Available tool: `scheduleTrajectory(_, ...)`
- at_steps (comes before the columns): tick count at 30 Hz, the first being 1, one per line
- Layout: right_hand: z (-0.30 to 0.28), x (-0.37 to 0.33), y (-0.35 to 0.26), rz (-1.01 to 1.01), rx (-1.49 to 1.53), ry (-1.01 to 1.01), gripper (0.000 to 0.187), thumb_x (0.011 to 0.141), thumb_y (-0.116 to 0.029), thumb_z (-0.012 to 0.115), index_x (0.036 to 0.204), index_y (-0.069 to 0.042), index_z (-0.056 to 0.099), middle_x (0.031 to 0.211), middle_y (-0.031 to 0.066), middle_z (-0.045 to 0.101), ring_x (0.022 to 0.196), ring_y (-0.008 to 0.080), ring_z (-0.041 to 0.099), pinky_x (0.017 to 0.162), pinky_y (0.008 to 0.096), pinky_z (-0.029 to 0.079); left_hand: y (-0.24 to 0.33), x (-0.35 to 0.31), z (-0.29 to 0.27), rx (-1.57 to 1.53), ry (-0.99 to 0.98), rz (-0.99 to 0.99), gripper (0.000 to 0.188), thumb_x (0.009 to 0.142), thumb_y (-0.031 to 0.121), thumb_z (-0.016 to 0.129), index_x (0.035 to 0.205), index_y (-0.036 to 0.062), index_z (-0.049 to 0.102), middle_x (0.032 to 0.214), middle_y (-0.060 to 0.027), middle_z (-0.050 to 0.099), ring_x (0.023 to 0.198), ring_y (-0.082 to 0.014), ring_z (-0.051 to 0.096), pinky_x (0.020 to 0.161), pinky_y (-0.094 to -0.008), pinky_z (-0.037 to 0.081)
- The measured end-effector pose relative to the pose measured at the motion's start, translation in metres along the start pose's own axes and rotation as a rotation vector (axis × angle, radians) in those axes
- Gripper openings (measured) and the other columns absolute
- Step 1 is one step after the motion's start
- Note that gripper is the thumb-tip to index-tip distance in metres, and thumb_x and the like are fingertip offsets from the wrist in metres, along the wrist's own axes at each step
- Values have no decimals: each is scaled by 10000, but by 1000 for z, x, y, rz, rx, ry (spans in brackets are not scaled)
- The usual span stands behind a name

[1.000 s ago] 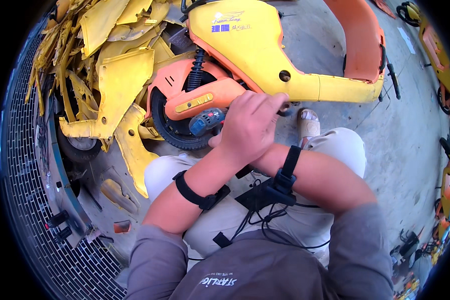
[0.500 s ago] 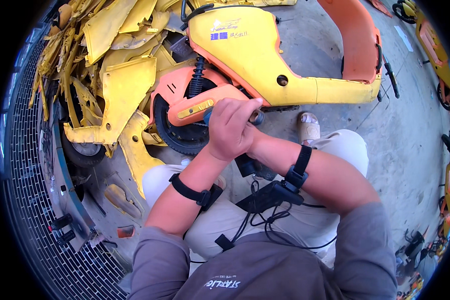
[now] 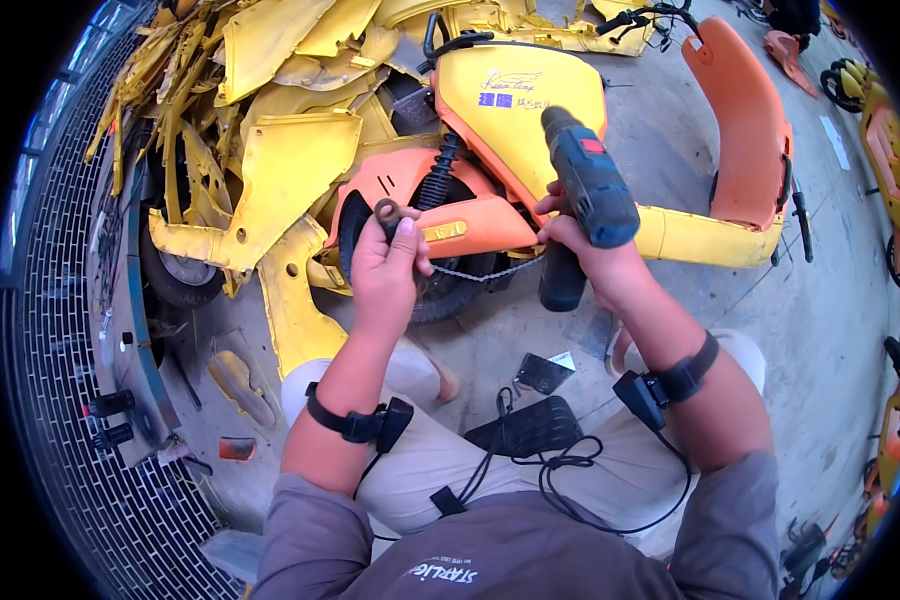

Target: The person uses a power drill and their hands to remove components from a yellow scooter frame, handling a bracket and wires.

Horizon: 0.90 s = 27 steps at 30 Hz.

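Note:
My right hand (image 3: 582, 238) is wrapped round the grip of a dark teal cordless drill (image 3: 598, 185), its chuck pointing up and away over the yellow body panel (image 3: 520, 100) of a scooter. To the left, my left hand (image 3: 385, 268) pinches a small rusty tube-shaped metal part (image 3: 388, 213) with a round hole in its end. It is held in front of the scooter's orange rear cover (image 3: 480, 225), apart from the drill. Behind and below that cover, the black rear tyre (image 3: 450, 302) partly shows, along with a thin chain-like strand (image 3: 490, 273).
A heap of yellow panels (image 3: 290, 165) rises at the far left. A loose wheel (image 3: 182, 275) lies beside it. A dark flat piece (image 3: 543, 373) rests on the floor between my legs. Black cables (image 3: 555, 462) cross my lap. More scooters (image 3: 885, 160) line the right edge.
My hands, close together before, have moved apart. The drill, mostly hidden earlier, has been raised into full view, and the rusty part shows in my left hand. The scooter appears farther right and lower.

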State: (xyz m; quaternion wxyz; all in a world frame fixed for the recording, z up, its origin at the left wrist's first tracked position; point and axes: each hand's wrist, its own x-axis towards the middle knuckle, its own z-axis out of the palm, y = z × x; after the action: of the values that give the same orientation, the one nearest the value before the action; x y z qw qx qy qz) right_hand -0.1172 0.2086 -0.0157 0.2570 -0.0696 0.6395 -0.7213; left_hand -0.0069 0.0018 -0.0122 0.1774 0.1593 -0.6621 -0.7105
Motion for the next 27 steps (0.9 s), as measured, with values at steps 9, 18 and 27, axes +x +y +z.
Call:
scheduleTrajectory(9,-10,15,-10,285,284,147,267,836,-152,620,1030,5,525,874,114,605,745,188,612,657,355,530,95,-45,21,1211,-318,354,363,903,63,584,1253,90,496,931,-139,637,772,-307,643,627,-380,497)
scheduleTrajectory(18,-33,11,-34,216,383,242,116,819,-98,588,885,-19,536,852,106,604,750,178,589,688,313,515,251,-121,71,1544,-923,824,344,657,214,673,996,269,650,660,46,398,537,-120,449,429,-296,347)
scheduleTrajectory(27,-92,-1,-51,38,488,304,133,809,-67,583,876,43,550,824,133,600,745,207,598,745,308,514,259,-157,108,1314,-1116,968,260,687,151,656,947,154,647,680,-31,486,591,-185,533,471,-332,419)
